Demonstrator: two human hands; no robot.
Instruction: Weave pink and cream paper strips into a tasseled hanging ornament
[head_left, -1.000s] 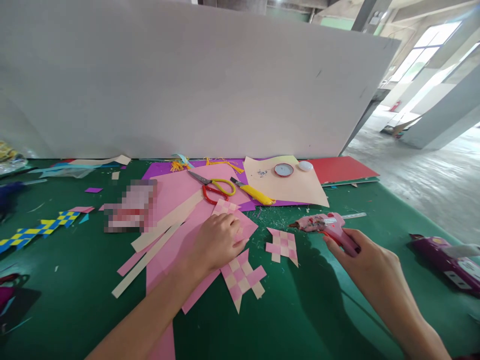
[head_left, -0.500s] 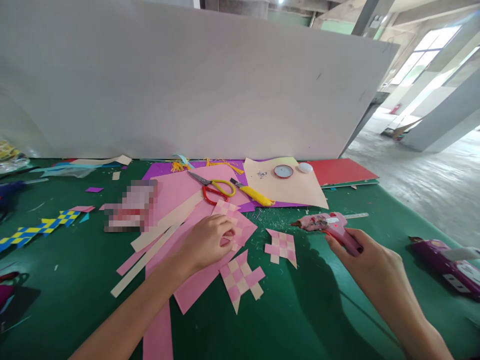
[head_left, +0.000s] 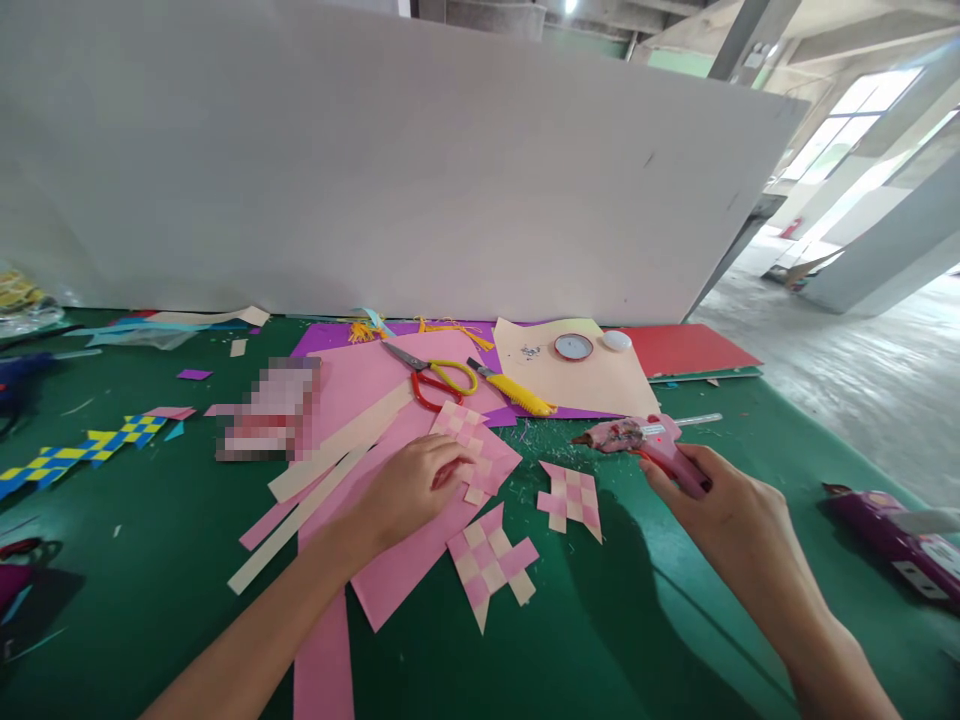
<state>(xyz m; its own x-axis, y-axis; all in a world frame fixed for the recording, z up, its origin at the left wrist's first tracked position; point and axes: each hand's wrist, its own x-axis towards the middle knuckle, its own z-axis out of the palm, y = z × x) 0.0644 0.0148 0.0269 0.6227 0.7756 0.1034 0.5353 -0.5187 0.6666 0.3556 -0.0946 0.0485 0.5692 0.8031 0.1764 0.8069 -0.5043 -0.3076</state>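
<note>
My right hand [head_left: 720, 520] is wrapped round the handle of a pink glue gun [head_left: 679, 462], whose dark nozzle points left and whose clear glue stick juts out behind. With curled fingers, my left hand [head_left: 416, 488] presses on a pink-and-cream woven paper piece [head_left: 459, 425] and covers part of it. Under that piece lies pink paper [head_left: 397, 585]. Between the hands, two more woven paper pieces lie flat: a larger one [head_left: 484, 562] in front and a smaller one [head_left: 571, 497] below the nozzle.
Scissors [head_left: 450, 378], a yellow utility knife [head_left: 521, 393] and a round lid [head_left: 573, 347] lie farther back. Cream paper strips [head_left: 307, 520] reach left of my forearm. A blue-and-yellow woven strip [head_left: 97, 448] is at left, a purple glue gun [head_left: 892, 535] at right. A white panel [head_left: 375, 180] closes off the back.
The glue gun in my right hand has shifted slightly left relative to the woven pieces. My left hand stays on its piece. The whole view has moved a little.
</note>
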